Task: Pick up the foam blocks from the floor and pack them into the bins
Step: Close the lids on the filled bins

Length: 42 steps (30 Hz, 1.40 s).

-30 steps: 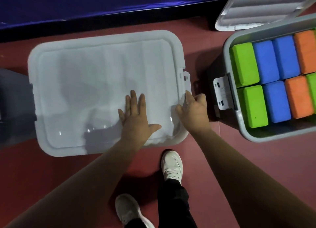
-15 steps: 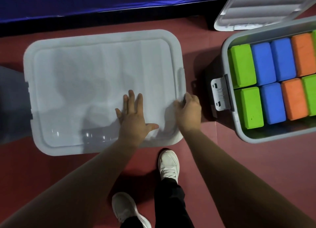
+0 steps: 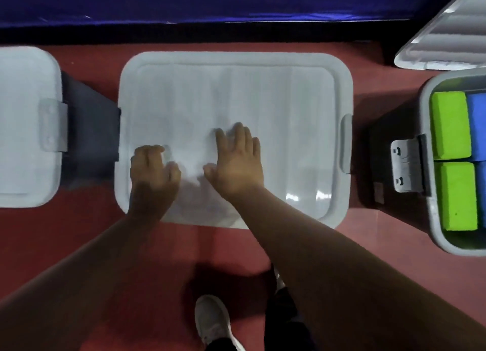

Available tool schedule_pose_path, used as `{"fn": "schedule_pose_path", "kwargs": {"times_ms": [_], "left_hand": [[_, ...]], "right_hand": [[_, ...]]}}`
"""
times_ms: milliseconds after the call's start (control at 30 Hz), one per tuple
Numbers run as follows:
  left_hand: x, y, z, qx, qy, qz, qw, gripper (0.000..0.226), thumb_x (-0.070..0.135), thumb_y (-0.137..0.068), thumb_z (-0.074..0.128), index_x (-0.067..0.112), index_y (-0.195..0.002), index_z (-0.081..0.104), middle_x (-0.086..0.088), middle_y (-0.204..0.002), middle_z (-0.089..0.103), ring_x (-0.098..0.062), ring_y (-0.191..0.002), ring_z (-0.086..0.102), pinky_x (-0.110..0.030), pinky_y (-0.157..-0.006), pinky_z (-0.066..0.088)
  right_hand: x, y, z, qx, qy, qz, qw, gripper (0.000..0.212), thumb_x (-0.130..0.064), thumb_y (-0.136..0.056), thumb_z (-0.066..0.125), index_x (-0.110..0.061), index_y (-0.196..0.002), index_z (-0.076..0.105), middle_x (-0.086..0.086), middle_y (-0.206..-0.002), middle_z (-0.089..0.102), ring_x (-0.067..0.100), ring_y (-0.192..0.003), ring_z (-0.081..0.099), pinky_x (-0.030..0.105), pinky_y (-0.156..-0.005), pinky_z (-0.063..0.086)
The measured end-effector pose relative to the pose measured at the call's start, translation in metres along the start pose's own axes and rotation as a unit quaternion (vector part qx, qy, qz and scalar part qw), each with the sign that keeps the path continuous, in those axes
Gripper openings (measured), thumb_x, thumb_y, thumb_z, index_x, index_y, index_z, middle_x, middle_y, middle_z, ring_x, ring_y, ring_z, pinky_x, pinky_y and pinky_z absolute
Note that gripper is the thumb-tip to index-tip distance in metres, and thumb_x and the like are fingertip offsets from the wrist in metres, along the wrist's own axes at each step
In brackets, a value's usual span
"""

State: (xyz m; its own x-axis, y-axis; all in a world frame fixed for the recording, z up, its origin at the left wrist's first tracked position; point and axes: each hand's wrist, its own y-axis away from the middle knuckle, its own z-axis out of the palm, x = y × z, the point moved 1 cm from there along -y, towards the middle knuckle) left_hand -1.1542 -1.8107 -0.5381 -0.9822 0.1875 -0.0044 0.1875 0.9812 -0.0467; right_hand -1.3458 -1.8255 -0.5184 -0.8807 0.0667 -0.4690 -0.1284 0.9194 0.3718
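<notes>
A grey bin with its white lid (image 3: 276, 108) on stands in the middle of the red floor. Both my hands rest on that lid. My left hand (image 3: 153, 169) lies near the lid's left side with the fingers curled. My right hand (image 3: 236, 161) lies flat beside it with the fingers spread. Neither hand holds anything. The latch (image 3: 345, 142) on the lid's right side is folded down. At the right edge an open grey bin (image 3: 431, 219) holds green foam blocks (image 3: 451, 128) and blue foam blocks (image 3: 477, 119), partly cut off by the frame.
Another lidded bin (image 3: 23, 129) stands at the left, its latch facing the middle bin. A loose white lid (image 3: 444, 37) leans at the top right. A dark blue wall (image 3: 236, 0) runs along the back. My white shoe (image 3: 211, 321) is on the floor below.
My right hand left the lid's right latch and came to the lid's middle. My left hand shifted left and curled. The view swung left, bringing the left bin in and most blocks out.
</notes>
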Motion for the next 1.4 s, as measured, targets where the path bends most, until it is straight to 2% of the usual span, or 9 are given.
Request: {"fn": "schedule_pose_path", "kwargs": {"times_ms": [133,267,400,500,567,800,1100,1267,1400], "left_hand": [[-0.062,-0.008,-0.008,-0.094,0.122,-0.362,0.919,0.055,0.041,-0.090,0.062,0.003,-0.127,0.047,-0.023,-0.133,0.043,-0.038,-0.119,0.043,-0.049,-0.099,0.038],[-0.087,-0.009,0.005,-0.157,0.344,-0.491,0.785,0.112,0.068,-0.064,0.075,0.000,-0.143,0.033,-0.013,-0.143,0.044,-0.032,-0.131,0.046,-0.043,-0.110,0.038],[-0.099,-0.008,0.014,-0.148,0.516,-0.534,0.653,0.067,0.044,-0.065,0.088,0.010,-0.118,0.066,-0.001,-0.105,0.074,-0.014,-0.090,0.072,-0.024,-0.078,0.055],[-0.103,-0.009,0.021,-0.136,0.570,-0.517,0.623,0.056,0.031,-0.065,0.090,0.011,-0.112,0.068,-0.002,-0.097,0.076,-0.018,-0.082,0.074,-0.032,-0.080,0.059],[-0.105,-0.008,0.024,-0.096,0.563,-0.500,0.650,0.061,0.030,-0.064,0.090,0.013,-0.117,0.065,-0.001,-0.105,0.073,-0.017,-0.088,0.073,-0.033,-0.084,0.058],[-0.078,0.006,0.018,0.033,0.212,-0.297,0.931,0.035,0.009,-0.087,0.062,0.005,-0.122,0.060,-0.016,-0.115,0.050,-0.033,-0.106,0.050,-0.035,-0.084,0.031],[-0.068,0.013,-0.040,-0.064,0.237,-0.242,0.939,0.043,0.020,-0.091,0.058,0.006,-0.131,0.051,-0.015,-0.129,0.047,-0.033,-0.115,0.052,-0.042,-0.098,0.043],[-0.042,0.001,-0.179,0.006,0.289,-0.188,0.939,0.039,0.023,-0.093,0.059,0.010,-0.129,0.054,-0.008,-0.128,0.051,-0.020,-0.111,0.054,-0.022,-0.088,0.040],[-0.016,-0.002,-0.326,0.029,0.274,-0.135,0.952,0.036,0.028,-0.094,0.057,0.011,-0.125,0.057,-0.007,-0.125,0.052,-0.024,-0.104,0.059,-0.037,-0.090,0.051]], "right_hand": [[-0.049,-0.022,0.041,-0.051,0.081,0.048,0.994,0.100,-0.074,-0.082,0.053,-0.034,-0.157,-0.001,0.027,-0.159,-0.022,0.059,-0.139,-0.024,0.071,-0.112,-0.003],[-0.054,-0.027,0.060,-0.019,0.118,0.065,0.991,0.105,-0.076,-0.079,0.055,-0.033,-0.156,-0.003,0.032,-0.155,-0.026,0.062,-0.136,-0.026,0.076,-0.108,-0.004],[-0.053,-0.029,0.065,-0.005,0.126,0.066,0.990,0.105,-0.075,-0.079,0.058,-0.033,-0.155,0.000,0.033,-0.156,-0.023,0.063,-0.137,-0.023,0.077,-0.108,-0.005],[-0.053,-0.030,0.065,-0.001,0.127,0.070,0.989,0.104,-0.076,-0.079,0.056,-0.033,-0.156,0.001,0.032,-0.156,-0.022,0.062,-0.138,-0.021,0.076,-0.109,-0.004],[-0.054,-0.028,0.065,0.004,0.128,0.070,0.989,0.103,-0.077,-0.079,0.054,-0.034,-0.156,0.001,0.031,-0.157,-0.022,0.062,-0.138,-0.022,0.075,-0.110,-0.005],[-0.056,-0.024,0.056,-0.009,0.140,0.076,0.987,0.102,-0.081,-0.080,0.048,-0.037,-0.156,-0.003,0.028,-0.158,-0.023,0.060,-0.139,-0.022,0.072,-0.112,-0.003],[-0.073,0.009,0.008,0.017,0.075,0.052,0.996,0.071,-0.067,-0.089,0.044,-0.018,-0.140,0.040,0.017,-0.147,0.033,0.037,-0.142,0.024,0.060,-0.118,0.009],[-0.110,0.074,-0.106,0.082,0.036,0.054,0.994,0.065,-0.058,-0.093,0.045,-0.015,-0.142,0.044,0.016,-0.149,0.036,0.033,-0.139,0.035,0.055,-0.119,0.015],[-0.156,0.154,-0.236,0.161,-0.010,0.073,0.984,0.056,-0.049,-0.093,0.050,-0.012,-0.135,0.051,0.014,-0.141,0.044,0.033,-0.129,0.043,0.051,-0.114,0.026]]}}
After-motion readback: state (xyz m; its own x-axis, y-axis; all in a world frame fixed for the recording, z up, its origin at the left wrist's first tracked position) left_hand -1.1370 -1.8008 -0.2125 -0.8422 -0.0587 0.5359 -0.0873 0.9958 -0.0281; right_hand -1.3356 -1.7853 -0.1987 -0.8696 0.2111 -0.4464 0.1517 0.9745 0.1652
